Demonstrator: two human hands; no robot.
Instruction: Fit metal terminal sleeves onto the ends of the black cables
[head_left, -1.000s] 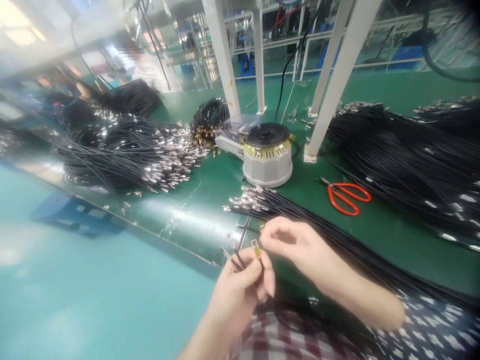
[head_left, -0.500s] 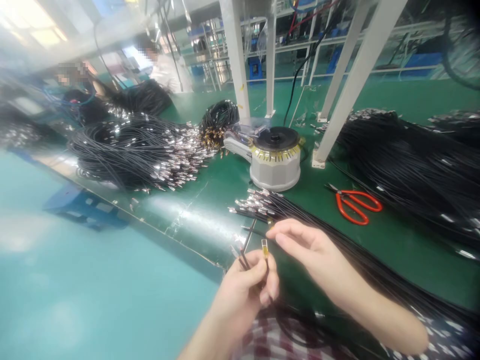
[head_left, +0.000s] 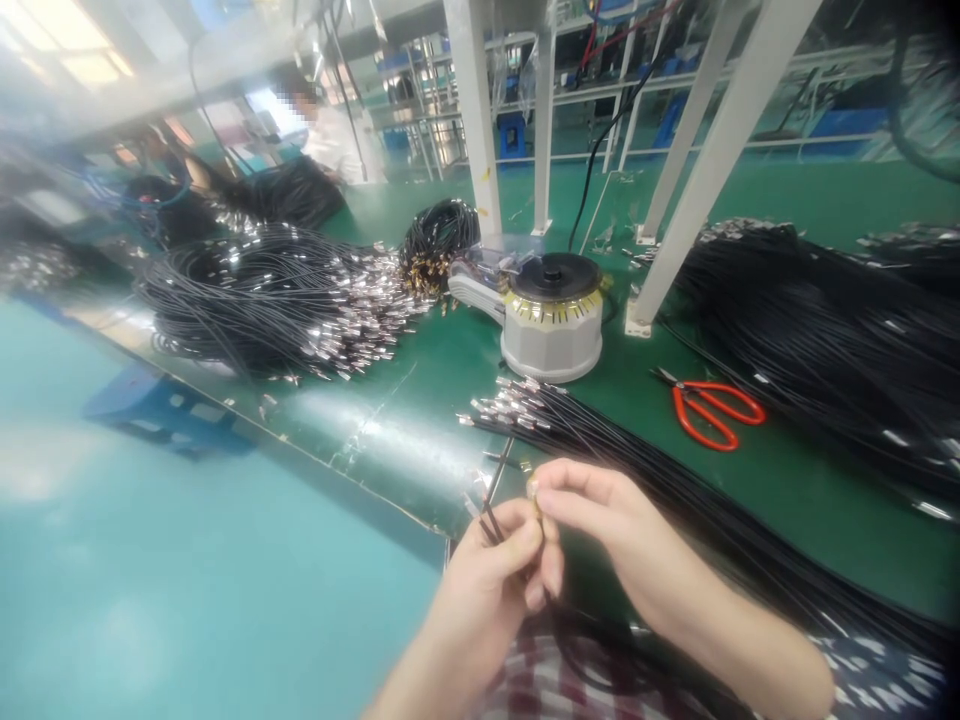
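Note:
My left hand (head_left: 502, 565) is closed around several black cables (head_left: 491, 522), whose ends stick up past the thumb. One cable end with a metal connector (head_left: 534, 492) stands between the left thumb and fingers. Against that connector my right hand (head_left: 600, 505) pinches with thumb and forefinger, partly covering it. A small yellowish piece (head_left: 526, 467) shows just beyond the right fingertips; what it belongs to is unclear. Just behind the hands lies a bundle of black cables (head_left: 630, 450) with silver connectors (head_left: 517, 402).
A round white tape dispenser (head_left: 551, 335) with a black top stands past the bundle. Red-handled scissors (head_left: 716, 410) lie to its right. Cable coils (head_left: 247, 300) and a large cable heap (head_left: 832, 340) cover both sides. White posts (head_left: 694, 150) rise from the green table (head_left: 420, 440). A person (head_left: 334, 140) sits far left.
My right hand has moved down and left, its fingertips now on the connector that stood bare above the left hand. The left hand has hardly moved.

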